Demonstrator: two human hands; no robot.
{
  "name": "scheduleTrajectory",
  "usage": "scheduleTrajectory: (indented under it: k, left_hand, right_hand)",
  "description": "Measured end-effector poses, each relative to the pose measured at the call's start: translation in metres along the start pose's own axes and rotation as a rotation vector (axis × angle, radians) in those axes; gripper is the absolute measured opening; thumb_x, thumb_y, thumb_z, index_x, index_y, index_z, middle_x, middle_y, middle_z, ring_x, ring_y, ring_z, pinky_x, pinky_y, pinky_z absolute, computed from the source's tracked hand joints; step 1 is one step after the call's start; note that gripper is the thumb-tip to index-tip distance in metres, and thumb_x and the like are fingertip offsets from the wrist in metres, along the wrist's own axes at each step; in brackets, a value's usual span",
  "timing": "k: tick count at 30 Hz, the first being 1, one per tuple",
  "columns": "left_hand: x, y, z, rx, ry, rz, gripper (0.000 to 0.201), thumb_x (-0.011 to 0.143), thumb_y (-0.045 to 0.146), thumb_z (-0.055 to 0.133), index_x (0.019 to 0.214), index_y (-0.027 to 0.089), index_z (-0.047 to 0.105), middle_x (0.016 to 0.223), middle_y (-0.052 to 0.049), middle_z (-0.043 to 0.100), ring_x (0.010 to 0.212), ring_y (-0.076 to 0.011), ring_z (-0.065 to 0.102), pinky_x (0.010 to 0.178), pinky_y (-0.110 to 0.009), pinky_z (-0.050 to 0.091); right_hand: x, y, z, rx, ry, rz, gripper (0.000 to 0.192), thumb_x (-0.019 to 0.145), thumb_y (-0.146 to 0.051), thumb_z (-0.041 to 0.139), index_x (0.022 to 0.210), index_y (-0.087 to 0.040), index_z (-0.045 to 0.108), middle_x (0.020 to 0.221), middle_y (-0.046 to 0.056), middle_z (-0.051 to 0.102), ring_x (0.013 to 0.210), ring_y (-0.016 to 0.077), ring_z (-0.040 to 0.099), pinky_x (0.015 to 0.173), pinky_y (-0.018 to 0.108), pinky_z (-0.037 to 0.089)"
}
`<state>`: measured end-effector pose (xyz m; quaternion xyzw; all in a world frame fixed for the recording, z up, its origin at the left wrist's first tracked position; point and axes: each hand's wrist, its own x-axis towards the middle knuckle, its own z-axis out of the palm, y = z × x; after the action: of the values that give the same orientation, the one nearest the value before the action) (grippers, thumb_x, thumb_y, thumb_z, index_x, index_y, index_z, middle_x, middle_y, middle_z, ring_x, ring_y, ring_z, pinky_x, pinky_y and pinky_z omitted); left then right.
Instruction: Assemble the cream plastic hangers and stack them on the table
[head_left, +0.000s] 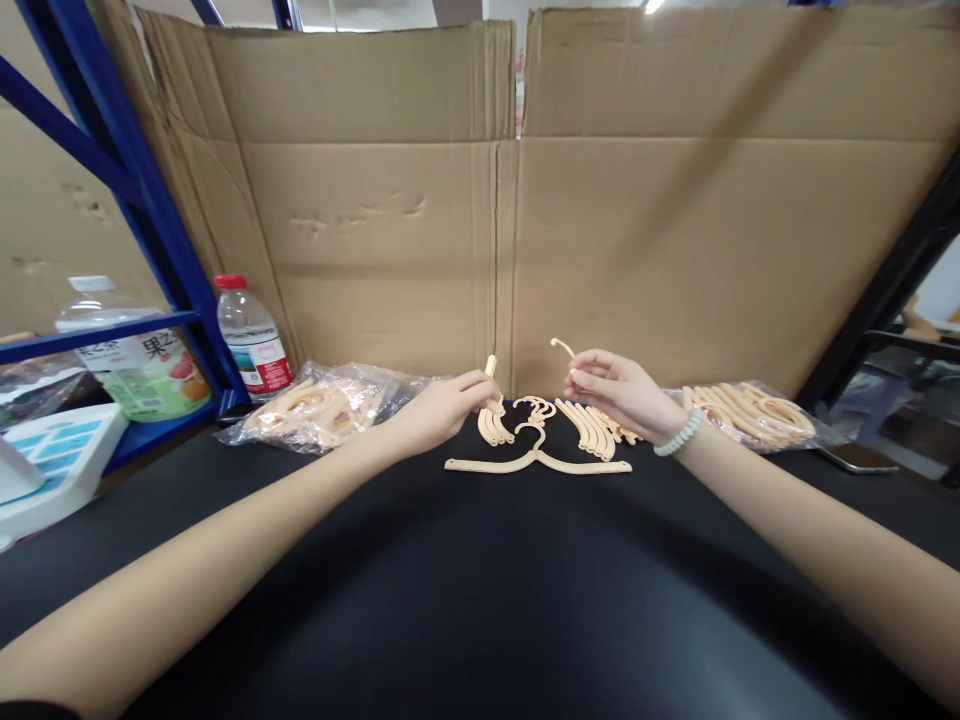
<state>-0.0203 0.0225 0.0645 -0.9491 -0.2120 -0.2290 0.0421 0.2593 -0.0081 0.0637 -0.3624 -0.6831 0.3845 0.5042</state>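
Note:
My left hand (439, 408) is closed around a beige hanger arm (491, 367), whose end sticks up past the fingertips. Raised opposite it, my right hand (616, 385) pinches a thin curved hanger hook (561, 346) by one end. Below and between both hands lies a hanger (538, 457) with its hook and two arms joined, flat on the black table. Just behind it are loose hooks (534, 408). A row of hanger arms (495, 427) is under my left hand, partly hidden, and another row of arms (592, 432) lies below my right hand.
Clear plastic bags of beige parts lie at left (322, 408) and right (750, 413). A phone (859, 458) rests by the right bag. A red-capped bottle (255, 340) stands by the blue shelf frame (142, 190). Cardboard (375, 220) walls off the back of the table (517, 590).

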Motion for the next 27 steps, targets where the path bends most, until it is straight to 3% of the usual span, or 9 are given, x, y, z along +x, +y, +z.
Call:
scheduleTrajectory:
  k: [3,6,11,15,18,21,24,27]
  left_hand:
    - [-0.001,0.03,-0.009,-0.246,0.125,-0.025,0.021,0.091,0.01,0.04,0.104,0.018,0.055,0.107,-0.008,0.061,0.099,-0.018,0.058,0.087,-0.032,0.047]
    - [-0.012,0.059,-0.008,-0.459,0.11,-0.038,0.013,0.091,0.019,0.048,0.095,0.017,0.061,0.108,-0.009,0.062,0.103,-0.0204,0.058,0.091,-0.035,0.047]
    - [-0.031,0.087,0.013,-0.789,0.189,-0.346,0.015,0.088,0.026,0.056,0.085,0.017,0.067,0.094,-0.008,0.063,0.082,-0.0172,0.061,0.064,-0.025,0.052]
    - [-0.034,0.091,0.03,-1.085,0.286,-0.58,0.011,0.08,0.024,0.068,0.083,0.016,0.062,0.086,-0.004,0.063,0.081,-0.0169,0.065,0.076,-0.03,0.054]
    - [-0.034,0.087,0.038,-1.294,0.307,-0.684,0.034,0.075,0.021,0.073,0.105,0.019,0.059,0.098,-0.004,0.064,0.086,-0.0182,0.069,0.084,-0.035,0.053]
    - [-0.035,0.08,0.043,-1.414,0.31,-0.702,0.052,0.073,0.02,0.075,0.121,0.019,0.056,0.099,-0.005,0.065,0.096,-0.0202,0.067,0.095,-0.037,0.048]
    - [-0.037,0.078,0.044,-1.496,0.315,-0.739,0.042,0.074,0.02,0.074,0.114,0.016,0.063,0.101,-0.007,0.065,0.103,-0.0195,0.062,0.101,-0.036,0.043]
    - [-0.037,0.082,0.043,-1.529,0.33,-0.775,0.024,0.074,0.021,0.073,0.096,0.015,0.067,0.093,-0.005,0.063,0.094,-0.0171,0.061,0.095,-0.034,0.047]
  right_hand:
    - [-0.028,-0.019,0.016,0.252,0.059,0.106,0.029,0.071,-0.033,0.077,0.09,-0.019,0.06,0.082,0.001,0.064,0.08,0.0144,0.066,0.088,0.035,0.052]
    - [-0.056,-0.03,0.032,0.328,0.075,0.141,0.025,0.072,-0.031,0.078,0.09,-0.019,0.065,0.084,0.002,0.067,0.082,0.0162,0.066,0.086,0.035,0.052]
    - [-0.082,-0.02,0.056,0.426,0.142,0.153,0.02,0.076,-0.035,0.074,0.088,-0.02,0.068,0.082,0.004,0.068,0.082,0.0181,0.066,0.085,0.037,0.052]
    - [-0.09,-0.01,0.064,0.468,0.212,0.18,0.022,0.079,-0.04,0.071,0.083,-0.019,0.068,0.085,0.005,0.067,0.084,0.0189,0.065,0.083,0.036,0.051]
    - [-0.093,-0.004,0.065,0.368,0.23,0.137,0.022,0.077,-0.038,0.073,0.085,-0.019,0.064,0.086,0.004,0.068,0.076,0.0158,0.064,0.074,0.032,0.051]
    - [-0.094,0.003,0.065,0.286,0.197,0.134,0.029,0.074,-0.036,0.076,0.085,-0.021,0.053,0.084,0.002,0.069,0.065,0.0128,0.061,0.063,0.028,0.048]
    - [-0.094,0.009,0.066,0.302,0.167,0.2,0.036,0.072,-0.036,0.077,0.092,-0.022,0.05,0.085,0.003,0.071,0.066,0.0136,0.063,0.065,0.029,0.05]
    - [-0.094,0.011,0.068,0.326,0.125,0.252,0.036,0.072,-0.035,0.077,0.099,-0.02,0.057,0.088,0.005,0.071,0.074,0.0163,0.067,0.071,0.032,0.053]
